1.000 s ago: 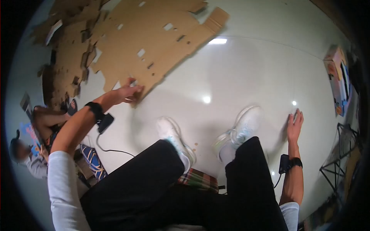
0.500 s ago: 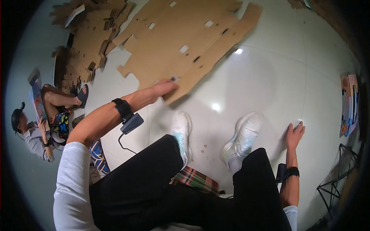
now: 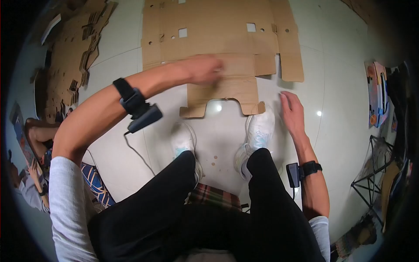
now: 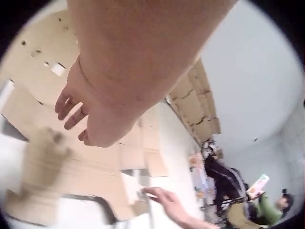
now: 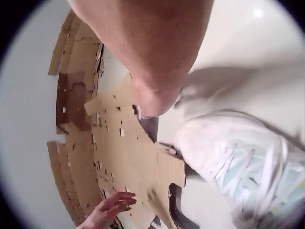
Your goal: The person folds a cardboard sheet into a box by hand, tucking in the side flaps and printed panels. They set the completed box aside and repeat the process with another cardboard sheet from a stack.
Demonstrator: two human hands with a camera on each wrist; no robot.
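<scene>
A large flattened cardboard box (image 3: 218, 41) with cut-out slots lies on the floor in front of the feet, its notched flap towards the shoes. Above its near part is my left hand (image 3: 207, 69), blurred in the head view. In the left wrist view its fingers (image 4: 76, 119) are spread and loosely bent, holding nothing, and a shadow falls on the board beneath. My right hand (image 3: 293, 112) is beside the right edge of the cardboard, over the floor, with relaxed fingers and nothing in its grasp.
White shoes (image 3: 259, 133) stand just behind the flap. More stacked cardboard (image 3: 70, 56) is at the left, where another person sits by the wall holding a colourful box. Colourful boxes (image 3: 377, 94) and a black wire frame (image 3: 371, 174) stand at the right.
The cardboard has swung from a slant at the left to straight before the feet. My left hand has let go of its corner and moved right. My right hand has moved left, towards the board.
</scene>
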